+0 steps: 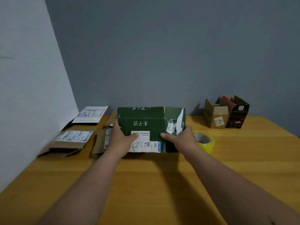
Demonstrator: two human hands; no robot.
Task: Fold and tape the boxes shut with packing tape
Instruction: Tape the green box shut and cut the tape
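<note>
Both hands' grip clamped on green box; wooden table, blue-grey walls.

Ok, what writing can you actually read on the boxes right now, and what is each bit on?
"木子吉", white, upside down: side of the green box that both hands hold.
"5011", sideways: white shipping label on the green box; its other print is too small.
"20", tilted: sticker on the small brown box at the back right.
Labels on the flattened boxes at the left: handwriting and print too blurred to read.
Tape roll: none.
</note>
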